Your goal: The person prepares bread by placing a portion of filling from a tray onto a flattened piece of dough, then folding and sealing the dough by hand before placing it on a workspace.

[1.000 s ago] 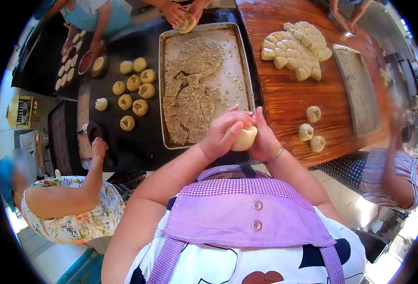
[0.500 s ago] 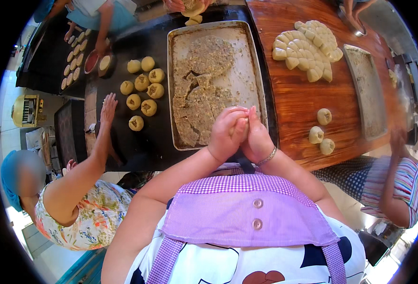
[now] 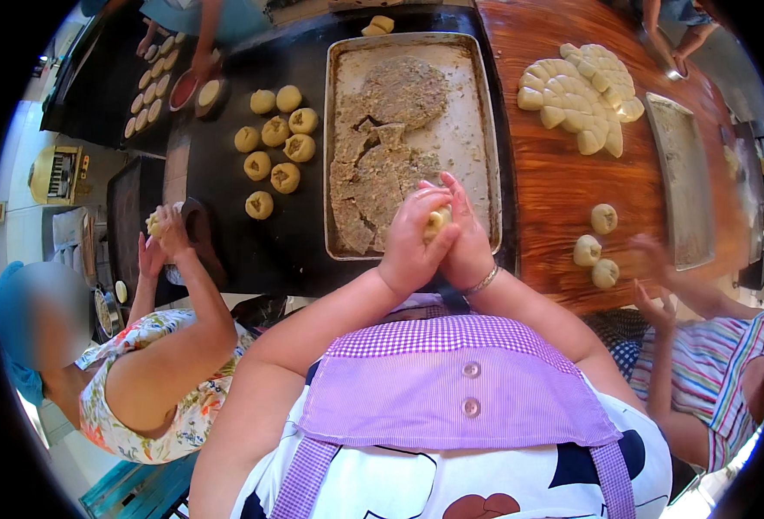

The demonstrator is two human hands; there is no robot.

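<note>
At the near edge of the metal tray [image 3: 471,104]: one dough ball [image 3: 438,221], held between left hand [image 3: 412,235] and right hand [image 3: 470,240], fingers cupped around it. Left, on black surface [image 3: 265,251]: nine buns [image 3: 275,131]. Right, on wooden surface [image 3: 559,186]: three buns [image 3: 587,250], near; clustered dough pieces [image 3: 572,91], far.

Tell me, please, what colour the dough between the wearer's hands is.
The dough is pale yellow, as the head view shows.
</note>
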